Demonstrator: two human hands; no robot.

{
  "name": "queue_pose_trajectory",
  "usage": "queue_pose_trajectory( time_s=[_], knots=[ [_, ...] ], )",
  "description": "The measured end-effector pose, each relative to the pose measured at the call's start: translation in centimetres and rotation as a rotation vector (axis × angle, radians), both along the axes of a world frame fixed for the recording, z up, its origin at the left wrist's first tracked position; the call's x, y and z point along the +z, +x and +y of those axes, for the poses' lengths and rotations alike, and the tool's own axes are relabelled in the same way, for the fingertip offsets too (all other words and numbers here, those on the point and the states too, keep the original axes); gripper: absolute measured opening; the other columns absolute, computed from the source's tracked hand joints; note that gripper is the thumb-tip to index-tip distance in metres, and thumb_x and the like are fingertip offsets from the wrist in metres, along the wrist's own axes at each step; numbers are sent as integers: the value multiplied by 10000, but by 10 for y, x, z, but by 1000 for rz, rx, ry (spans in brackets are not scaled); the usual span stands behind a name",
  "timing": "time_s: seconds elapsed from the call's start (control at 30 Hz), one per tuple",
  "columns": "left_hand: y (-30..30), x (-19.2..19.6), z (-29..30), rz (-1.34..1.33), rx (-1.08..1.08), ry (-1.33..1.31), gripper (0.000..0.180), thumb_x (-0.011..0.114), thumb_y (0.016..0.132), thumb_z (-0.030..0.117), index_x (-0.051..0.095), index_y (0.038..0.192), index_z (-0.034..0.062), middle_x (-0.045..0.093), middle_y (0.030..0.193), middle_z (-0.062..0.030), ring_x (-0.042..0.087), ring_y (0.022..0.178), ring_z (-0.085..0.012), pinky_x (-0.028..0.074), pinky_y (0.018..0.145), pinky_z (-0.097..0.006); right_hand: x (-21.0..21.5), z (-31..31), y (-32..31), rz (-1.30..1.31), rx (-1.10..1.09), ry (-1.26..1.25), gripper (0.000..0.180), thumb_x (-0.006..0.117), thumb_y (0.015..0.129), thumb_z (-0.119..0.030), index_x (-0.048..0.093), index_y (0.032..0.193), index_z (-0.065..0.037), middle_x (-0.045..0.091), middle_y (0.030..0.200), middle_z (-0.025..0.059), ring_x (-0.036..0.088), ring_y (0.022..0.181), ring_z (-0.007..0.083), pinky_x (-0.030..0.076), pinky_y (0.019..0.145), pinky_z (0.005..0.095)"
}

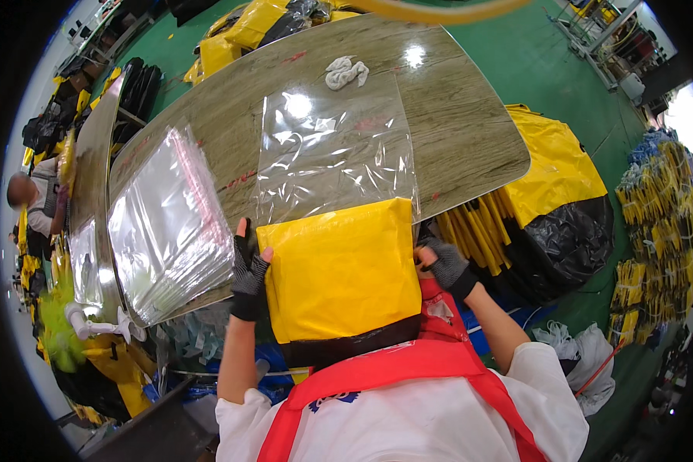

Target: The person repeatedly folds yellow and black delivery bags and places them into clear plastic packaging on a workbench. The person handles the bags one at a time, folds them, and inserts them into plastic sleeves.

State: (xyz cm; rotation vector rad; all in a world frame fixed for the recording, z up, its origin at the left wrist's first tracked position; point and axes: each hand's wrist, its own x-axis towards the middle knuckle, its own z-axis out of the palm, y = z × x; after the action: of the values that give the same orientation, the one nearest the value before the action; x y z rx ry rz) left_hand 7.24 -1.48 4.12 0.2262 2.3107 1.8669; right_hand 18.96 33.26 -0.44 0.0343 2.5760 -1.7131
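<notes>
In front of me is a folded yellow and black plastic piece [339, 269], its black band toward my body. Its far edge meets a clear plastic bag [335, 165] spread on the table; I cannot tell whether it goes inside. My left hand [250, 273], in a dark fingerless glove, is open along the yellow piece's left edge, index finger stretched and thumb tip touching the side. At the right edge my gloved right hand [446, 266] has its fingers curled in, gripping the side near the far corner.
A stack of clear bags [169, 223] lies left on the wooden-topped table [470, 115]. A crumpled white cloth [346, 73] sits at its far side. Yellow-black piles [562, 192] stand at right, with bundles [658, 223] beyond. A green fan [61, 323] and another person [42, 196] are at left.
</notes>
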Motion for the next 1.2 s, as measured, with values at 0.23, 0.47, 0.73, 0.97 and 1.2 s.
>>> queue_pose_trajectory(
  time_s=[0.23,0.47,0.73,0.97,1.2],
  knots=[
    [1,-34,-15,-531,33,58,300,729,754,219,647,947,5,656,852,-37,602,754,-130,470,685,-273,35,-20,-51,-71,-46,-135,375,648,814,-238,581,1080,19,635,968,114,592,885,164,465,794,296],
    [100,8,-2,-495,-255,323,601,701,769,337,479,1228,17,564,1168,-101,527,1069,-208,408,911,-316,30,-7,25,-499,170,-801,900,771,684,-236,239,1380,-28,455,1281,78,426,1177,195,349,993,312],
    [121,-20,-8,-597,-244,-108,580,669,798,302,457,1253,12,530,1222,-115,455,1165,-226,331,990,-325,29,-5,54,-649,113,-481,771,605,838,-376,201,1403,-42,454,1303,116,446,1177,227,326,1001,310],
    [55,-14,0,-974,-133,623,544,630,833,309,453,1250,8,559,1165,-97,522,1074,-174,413,924,-313,24,-1,-2,-571,-87,-821,494,619,832,-337,510,1180,-5,592,1085,105,579,947,179,473,826,301],
    [193,-25,-14,-613,-85,220,782,721,733,398,359,1333,52,454,1312,-112,405,1226,-251,316,1011,-355,49,-33,92,-286,102,-449,846,768,704,-257,291,1368,-37,453,1303,103,397,1239,216,311,1028,330]
  ],
)
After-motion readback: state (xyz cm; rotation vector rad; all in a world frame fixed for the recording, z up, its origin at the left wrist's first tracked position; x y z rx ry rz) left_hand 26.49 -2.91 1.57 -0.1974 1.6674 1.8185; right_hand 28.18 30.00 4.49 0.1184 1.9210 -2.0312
